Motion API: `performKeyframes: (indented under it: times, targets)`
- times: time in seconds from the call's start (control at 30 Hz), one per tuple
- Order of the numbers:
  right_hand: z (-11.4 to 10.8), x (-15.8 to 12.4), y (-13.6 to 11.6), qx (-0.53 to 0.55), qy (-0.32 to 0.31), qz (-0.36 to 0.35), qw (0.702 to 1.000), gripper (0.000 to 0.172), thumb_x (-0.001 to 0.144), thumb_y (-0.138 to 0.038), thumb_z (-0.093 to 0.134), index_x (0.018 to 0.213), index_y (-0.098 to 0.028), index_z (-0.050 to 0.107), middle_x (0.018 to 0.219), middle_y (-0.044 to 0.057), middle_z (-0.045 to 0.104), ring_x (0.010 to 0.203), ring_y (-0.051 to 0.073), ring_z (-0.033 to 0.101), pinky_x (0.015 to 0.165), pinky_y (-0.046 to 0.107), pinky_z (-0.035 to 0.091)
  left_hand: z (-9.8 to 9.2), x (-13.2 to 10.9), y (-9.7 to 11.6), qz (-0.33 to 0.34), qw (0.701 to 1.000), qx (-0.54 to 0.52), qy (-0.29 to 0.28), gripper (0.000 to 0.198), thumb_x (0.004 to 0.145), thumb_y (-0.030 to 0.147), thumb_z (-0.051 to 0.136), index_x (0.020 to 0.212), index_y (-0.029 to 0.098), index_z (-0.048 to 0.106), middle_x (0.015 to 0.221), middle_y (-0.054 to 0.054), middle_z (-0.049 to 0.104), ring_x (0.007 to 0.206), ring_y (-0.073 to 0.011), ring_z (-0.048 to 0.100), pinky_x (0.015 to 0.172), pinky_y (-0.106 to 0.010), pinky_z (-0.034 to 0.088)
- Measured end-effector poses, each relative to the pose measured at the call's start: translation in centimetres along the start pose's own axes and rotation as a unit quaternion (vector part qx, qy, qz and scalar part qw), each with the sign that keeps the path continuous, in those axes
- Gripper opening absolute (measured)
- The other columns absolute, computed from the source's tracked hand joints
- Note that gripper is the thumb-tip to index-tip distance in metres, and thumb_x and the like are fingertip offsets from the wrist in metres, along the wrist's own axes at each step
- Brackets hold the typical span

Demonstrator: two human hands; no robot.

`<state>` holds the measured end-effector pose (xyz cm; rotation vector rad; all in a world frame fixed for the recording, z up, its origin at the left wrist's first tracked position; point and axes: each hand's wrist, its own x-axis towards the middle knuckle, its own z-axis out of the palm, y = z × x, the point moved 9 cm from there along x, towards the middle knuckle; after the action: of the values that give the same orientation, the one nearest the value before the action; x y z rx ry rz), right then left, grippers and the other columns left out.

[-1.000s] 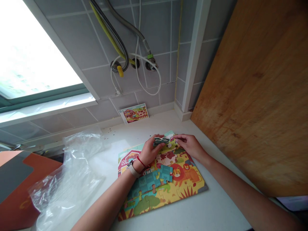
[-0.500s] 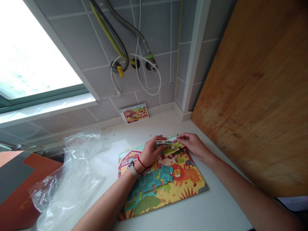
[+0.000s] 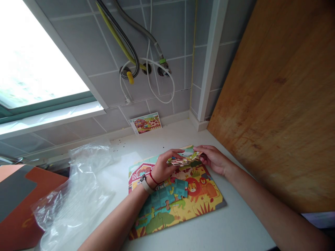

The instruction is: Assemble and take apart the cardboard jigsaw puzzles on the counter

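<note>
Above the far edge of a farm-and-safari jigsaw puzzle [image 3: 201, 202], my left hand [image 3: 164, 166] and my right hand [image 3: 213, 160] hold a small stack of puzzle pieces [image 3: 183, 159] between them. The stack's printed faces show, and my right fingertips press its right end. Several teal-backed pieces [image 3: 167, 196] lie face down on the puzzle's near left part, just below my left wrist. My left hand hides part of the barn area.
A small picture card [image 3: 145, 123] leans against the tiled wall behind the white counter [image 3: 235, 223]. Crumpled clear plastic [image 3: 73, 202] lies at left, beside an orange-and-grey box [image 3: 18, 205]. A wooden board [image 3: 272, 104] stands at right. Hoses [image 3: 125, 42] run down the wall.
The stack has turned over, from grey-green backs upward to printed faces upward. Both hands have shifted slightly right with it.
</note>
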<state>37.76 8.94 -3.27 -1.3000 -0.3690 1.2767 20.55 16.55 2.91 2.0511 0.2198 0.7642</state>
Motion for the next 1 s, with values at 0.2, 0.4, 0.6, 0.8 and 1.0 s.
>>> performKeyframes:
  times: [0.2, 0.4, 0.6, 0.8, 1.0]
  targets:
    - [-0.7, -0.2, -1.5, 0.061, 0.039, -0.073, 0.995, 0.029, 0.063, -0.028, 0.09, 0.064, -0.018, 0.063, 0.054, -0.005, 0.058, 0.043, 0.005, 0.046, 0.034, 0.014, 0.033, 0.2, 0.2, 0.3, 0.008, 1.0, 0.015, -0.008, 0.011, 0.088, 0.019, 0.067, 0.098, 0.022, 0.07, 0.131, -0.01, 0.069, 0.121, -0.0256, 0.065, 0.103, -0.041, 0.052]
    - [3.4, -1.2, 1.1, 0.007, -0.11, -0.001, 0.994, 0.023, 0.073, -0.036, 0.083, 0.08, -0.017, 0.073, 0.068, 0.002, 0.07, 0.053, 0.009, 0.057, 0.047, 0.017, 0.047, -0.4, -0.1, -1.0, -0.026, 0.999, -0.006, 0.042, 0.008, 0.092, 0.025, 0.067, 0.099, 0.021, 0.065, 0.123, -0.01, 0.073, 0.11, -0.0236, 0.071, 0.095, -0.038, 0.057]
    - [2.5, -0.8, -0.9, -0.163, -0.074, -0.14, 0.974, 0.029, 0.078, -0.036, 0.073, 0.102, -0.02, 0.078, 0.074, 0.002, 0.068, 0.06, 0.014, 0.058, 0.058, 0.025, 0.049, -0.7, -0.6, -3.2, -0.1, 0.99, -0.053, 0.081, 0.038, 0.091, 0.035, 0.072, 0.122, 0.022, 0.054, 0.104, -0.006, 0.073, 0.09, -0.0188, 0.073, 0.079, -0.03, 0.06]
    - [2.1, -0.6, -2.4, -0.454, -0.023, -0.336, 0.825, 0.042, 0.074, -0.029, 0.082, 0.116, -0.03, 0.078, 0.13, 0.008, 0.07, 0.122, 0.032, 0.058, 0.11, 0.048, 0.042, -1.2, -0.1, -3.0, -0.096, 0.991, -0.018, 0.087, 0.025, 0.092, 0.036, 0.069, 0.11, 0.02, 0.07, 0.108, -0.008, 0.075, 0.097, -0.0224, 0.072, 0.085, -0.033, 0.061]
    - [1.7, -0.2, -2.4, -0.425, -0.045, -0.333, 0.84, 0.026, 0.079, -0.035, 0.079, 0.105, -0.032, 0.082, 0.117, 0.007, 0.076, 0.116, 0.032, 0.061, 0.11, 0.049, 0.043, -1.2, 0.1, -2.9, -0.088, 0.993, -0.021, 0.072, 0.02, 0.09, 0.028, 0.069, 0.108, 0.021, 0.073, 0.109, -0.008, 0.076, 0.101, -0.0228, 0.072, 0.092, -0.036, 0.059]
